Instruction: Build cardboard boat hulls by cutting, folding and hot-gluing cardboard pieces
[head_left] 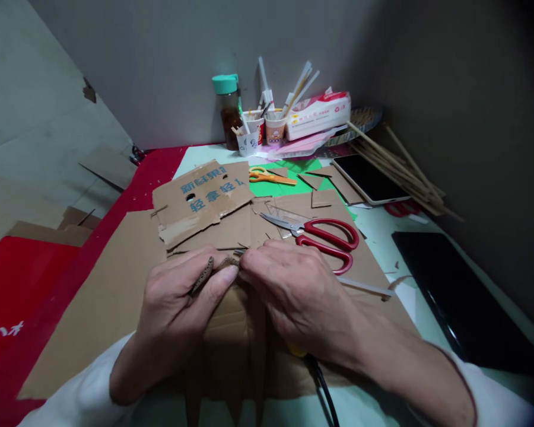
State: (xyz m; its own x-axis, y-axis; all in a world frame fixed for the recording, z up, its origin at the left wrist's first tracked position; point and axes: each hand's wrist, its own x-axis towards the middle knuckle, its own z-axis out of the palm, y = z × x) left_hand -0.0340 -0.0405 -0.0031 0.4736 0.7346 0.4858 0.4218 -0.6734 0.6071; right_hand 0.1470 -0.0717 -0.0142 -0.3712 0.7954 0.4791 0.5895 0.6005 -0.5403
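Far left: red sheet (22, 279) lies at the counter's edge, loose cardboard scraps (71, 228) beyond it. A large flat cardboard sheet (102, 296) covers the middle of the counter (382, 237); on it rests a torn box flap (200, 198) with blue printed characters. Left hand (178, 308) lies over the near part of the sheet, thumb and forefinger pinched together on a small corrugated cardboard strip (204, 274), whose ribbed edge shows between the fingers. Right hand (293, 293) meets it from the other side, its fingertips closed on the same strip at its right end, so both grips are clamped on the strip and nearly touching each other. The strip sits just above the cardboard sheet, in the centre of view, near the front edge of the counter. Below the right wrist a yellow object with a black cord (323, 388) shows in part; what it is, cannot tell. Just behind the right hand: red-handled scissors (324, 237), blades pointing left, lying on cardboard. Further back, orange-handled scissors (267, 176) on green paper (271, 188). Against the back wall: a bottle with a teal cap (226, 110), paper cups (260, 133) holding sticks, a tissue pack (318, 114). To the right: a tablet (369, 178), a bundle of thin wooden sticks (400, 166), and a dark flat panel (454, 296) at the counter's right edge.
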